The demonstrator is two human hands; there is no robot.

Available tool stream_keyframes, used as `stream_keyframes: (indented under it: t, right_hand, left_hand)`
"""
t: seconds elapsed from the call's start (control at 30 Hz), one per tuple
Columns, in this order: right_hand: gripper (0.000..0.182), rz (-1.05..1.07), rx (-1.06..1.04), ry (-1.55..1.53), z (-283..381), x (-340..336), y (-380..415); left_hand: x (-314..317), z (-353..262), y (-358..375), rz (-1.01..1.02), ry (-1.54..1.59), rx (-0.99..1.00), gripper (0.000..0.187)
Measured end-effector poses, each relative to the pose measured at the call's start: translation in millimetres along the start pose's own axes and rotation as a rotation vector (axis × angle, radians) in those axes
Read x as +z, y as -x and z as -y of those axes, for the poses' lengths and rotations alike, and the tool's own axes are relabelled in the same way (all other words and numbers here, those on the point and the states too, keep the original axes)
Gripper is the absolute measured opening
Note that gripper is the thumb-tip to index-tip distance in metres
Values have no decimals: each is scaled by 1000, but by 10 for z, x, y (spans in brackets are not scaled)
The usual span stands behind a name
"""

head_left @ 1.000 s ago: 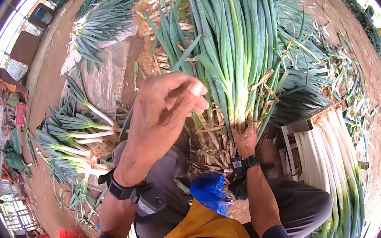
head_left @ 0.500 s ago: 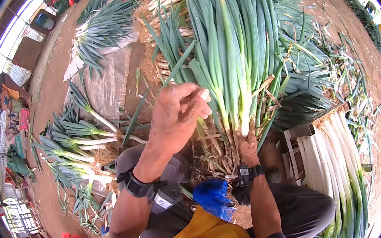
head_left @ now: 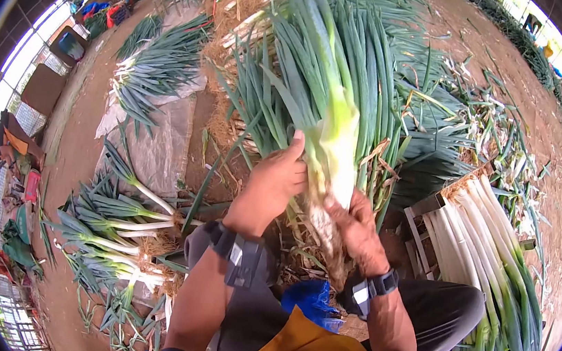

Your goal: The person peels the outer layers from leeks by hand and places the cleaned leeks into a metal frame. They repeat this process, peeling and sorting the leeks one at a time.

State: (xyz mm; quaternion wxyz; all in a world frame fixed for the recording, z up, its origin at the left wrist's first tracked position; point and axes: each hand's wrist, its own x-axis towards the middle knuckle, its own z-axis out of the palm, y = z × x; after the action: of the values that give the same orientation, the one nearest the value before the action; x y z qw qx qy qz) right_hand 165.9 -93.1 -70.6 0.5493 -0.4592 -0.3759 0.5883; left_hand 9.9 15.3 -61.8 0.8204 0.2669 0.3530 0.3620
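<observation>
A thick green onion [head_left: 341,144] is raised in front of me, its pale, dirty root end pointing down towards my lap and its leaves away from me. My right hand [head_left: 359,234] is closed round the lower stalk, thumb across the front. My left hand [head_left: 271,187] is curled against the left side of the same stalk, thumb pointing up; its fingertips are partly hidden behind the plant. Under and beyond it lies a heap of long green onions [head_left: 376,68] with dark green leaves.
At right, trimmed white-stalked onions [head_left: 475,239] lie stacked in a low metal frame [head_left: 419,240]. On the left are loose onions with roots [head_left: 129,227] and another bunch [head_left: 158,68] on a plastic sheet [head_left: 162,151]. A blue plastic bag [head_left: 313,304] is between my knees.
My right hand has lifted one stalk out of the heap towards me. My left hand has moved down and right, from free in the air to the stalk.
</observation>
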Motion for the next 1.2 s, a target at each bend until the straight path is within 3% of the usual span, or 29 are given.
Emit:
stream_keyframes:
  t: [0.03, 0.13, 0.17, 0.23, 0.3, 0.5, 0.63, 0.77, 0.8, 0.83, 0.87, 0.93, 1.0, 1.07, 1.13, 1.2]
  right_hand:
    - [30, 31, -19, 68, -57, 18, 68]
    - [35, 42, -43, 154, -103, 109, 259]
    - [36, 42, -57, 179, -109, 118, 281]
    - [37, 48, -82, 230, -119, 130, 300]
    - [39, 76, -121, 325, -114, 151, 325]
    - [42, 46, -149, 537, -318, 129, 609]
    - [43, 62, 46, 206, -593, -48, 760]
    - [52, -148, -78, 0, 74, 402, 703]
    - [52, -254, -71, -101, 46, 436, 637]
    - [56, -338, -124, -7, -100, 350, 513]
    - [60, -239, -123, 32, -36, 288, 374]
    - [41, -320, -162, 43, -7, 288, 193]
    - [25, -298, -235, -18, 46, 338, 134]
    - [20, -276, -320, 4, 63, 390, 149]
    - [17, -295, -340, 88, 18, 321, 172]
    - [17, -331, -282, -12, -5, 328, 164]
  left_hand:
    - [26, 29, -5, -41, 74, -31, 48]
    - [79, 71, 60, -121, -63, 115, 44]
    - [129, 59, 67, -239, -134, 123, 45]
    - [200, 88, -6, -423, -316, 386, 45]
    - [187, 23, -11, -412, -349, 474, 47]
    - [-45, -195, 98, 106, 175, 184, 56]
    - [47, -143, 168, 42, 205, 130, 41]
    - [95, 21, 240, 69, 123, 213, 32]
    - [160, 49, 294, 38, 76, 231, 29]
    - [210, 68, 332, 78, 58, 231, 34]
    - [245, 83, 353, 118, 38, 227, 39]
    - [256, 72, 360, 148, -237, 306, 50]
    - [336, 20, 446, 178, -192, 325, 57]
    - [363, 50, 447, 157, -183, 394, 47]
    - [331, 79, 395, 264, -174, 427, 41]
    - [300, 172, 376, 175, -297, 508, 42]
